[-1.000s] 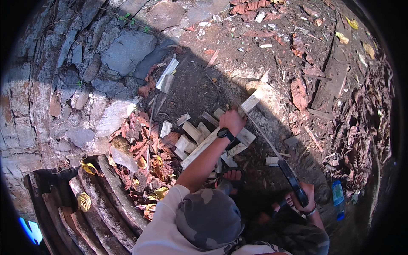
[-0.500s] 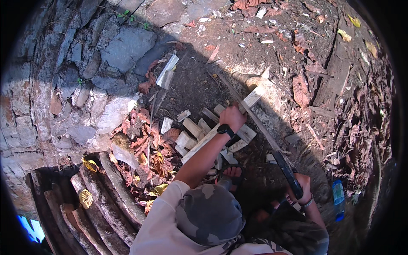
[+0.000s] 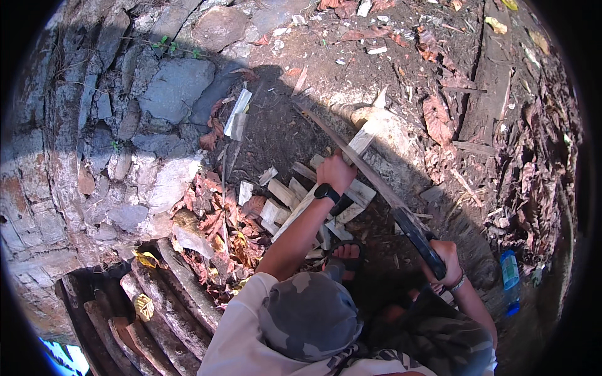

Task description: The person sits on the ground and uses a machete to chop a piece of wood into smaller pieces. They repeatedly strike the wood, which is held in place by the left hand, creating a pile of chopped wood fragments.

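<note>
My left hand (image 3: 336, 171), with a black watch on its wrist, grips a pale split piece of wood (image 3: 365, 135) that stands tilted on the dirt. My right hand (image 3: 449, 258) is closed on the dark handle of a long machete (image 3: 376, 182). Its blade runs up and to the left, crossing right by the wood piece and the left hand's fingers. Around and below the left hand lie several pale split wood pieces (image 3: 282, 200). A camouflage cap (image 3: 310, 316) hides part of my body.
A rough stone wall (image 3: 125, 125) fills the left side. Dark logs (image 3: 163, 301) are stacked at the lower left beside dry red leaves (image 3: 216, 225). A foot in a sandal (image 3: 347, 253) rests below the wood. A blue bottle (image 3: 510, 279) lies at the right.
The machete blade has swung farther up and left, now lying across the held wood piece. My left hand stays on the wood in about the same place.
</note>
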Tool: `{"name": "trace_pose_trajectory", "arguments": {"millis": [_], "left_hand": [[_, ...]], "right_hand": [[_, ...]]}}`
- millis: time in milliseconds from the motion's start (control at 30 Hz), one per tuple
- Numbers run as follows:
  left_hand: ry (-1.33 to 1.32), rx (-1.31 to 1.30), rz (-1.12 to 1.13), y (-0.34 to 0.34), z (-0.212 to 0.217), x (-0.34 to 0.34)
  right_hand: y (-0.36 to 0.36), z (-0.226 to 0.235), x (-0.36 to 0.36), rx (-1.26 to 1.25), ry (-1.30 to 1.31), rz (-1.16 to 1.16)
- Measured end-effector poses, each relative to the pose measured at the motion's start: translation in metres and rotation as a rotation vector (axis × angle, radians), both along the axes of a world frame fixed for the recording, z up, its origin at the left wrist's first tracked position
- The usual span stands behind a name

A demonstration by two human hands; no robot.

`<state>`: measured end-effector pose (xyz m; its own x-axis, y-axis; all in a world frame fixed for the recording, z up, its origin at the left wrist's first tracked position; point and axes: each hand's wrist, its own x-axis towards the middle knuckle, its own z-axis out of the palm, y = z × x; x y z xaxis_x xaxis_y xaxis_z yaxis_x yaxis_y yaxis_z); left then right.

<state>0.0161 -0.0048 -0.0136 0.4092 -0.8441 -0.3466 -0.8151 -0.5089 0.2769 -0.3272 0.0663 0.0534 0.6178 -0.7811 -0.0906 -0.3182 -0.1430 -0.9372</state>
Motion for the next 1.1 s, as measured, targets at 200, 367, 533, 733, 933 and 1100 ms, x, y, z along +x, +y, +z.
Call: {"name": "trace_pose_trajectory", "arguments": {"millis": [200, 367, 533, 733, 933, 1100], "left_hand": [[-0.050, 0.068, -0.003, 0.003, -0.012, 0.009], [-0.065, 0.038, 0.038, -0.006, 0.008, -0.005], [-0.069, 0.084, -0.061, -0.002, -0.002, 0.001], [-0.105, 0.088, 0.014, -0.001, -0.007, 0.003], [-0.099, 0.035, 0.030, -0.002, 0.006, -0.005], [-0.100, 0.056, -0.010, -0.003, -0.004, -0.005]], "right_hand": [[-0.002, 0.010, 0.003, -0.045, -0.065, 0.016], [0.027, 0.008, -0.069, -0.055, -0.037, 0.052], [-0.013, 0.016, 0.013, -0.092, -0.069, 0.013], [-0.003, 0.023, -0.024, -0.058, -0.040, 0.044], [0.021, 0.035, -0.056, 0.010, -0.023, 0.011], [-0.024, 0.019, 0.023, -0.001, -0.109, -0.050]]}}
